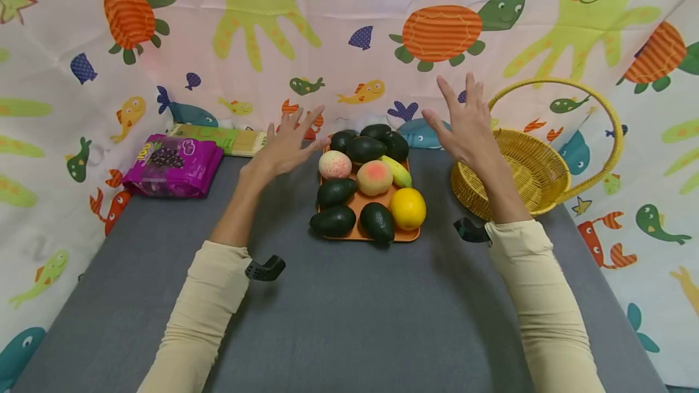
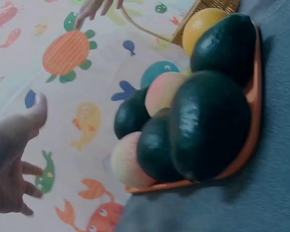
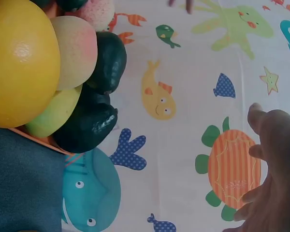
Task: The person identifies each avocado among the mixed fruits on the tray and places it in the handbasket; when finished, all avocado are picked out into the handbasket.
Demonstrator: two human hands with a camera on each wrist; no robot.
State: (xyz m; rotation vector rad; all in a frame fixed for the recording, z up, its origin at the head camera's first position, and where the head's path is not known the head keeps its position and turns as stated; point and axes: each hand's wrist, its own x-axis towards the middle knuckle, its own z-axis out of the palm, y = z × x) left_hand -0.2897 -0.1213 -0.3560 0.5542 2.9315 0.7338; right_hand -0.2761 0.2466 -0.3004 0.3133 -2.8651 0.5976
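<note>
Head view shows grey table (image 1: 349, 320), sea-creature cloth (image 1: 338, 29) behind, your left hand (image 1: 286, 145) and right hand (image 1: 468, 129) spread wide, empty, orange tray (image 1: 407, 236) between, front-middle avocado (image 1: 377, 221) on it lying roughly front-to-back, tip toward you.

Purple packet (image 1: 173, 167) beside green packet (image 1: 229, 139), patterned curtain (image 1: 333, 29) behind

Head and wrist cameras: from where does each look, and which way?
Head: on the head, facing forward and down at table and orange tray; sleeves, left hand, right hand show.
Left wrist: on that wrist, facing orange tray and printed cloth; left hand at left, right hand at top.
Right wrist: on that wrist, facing fruit and printed cloth; right hand at right, left fingertips at top.
Wrist views share the round yellow fruit.
</note>
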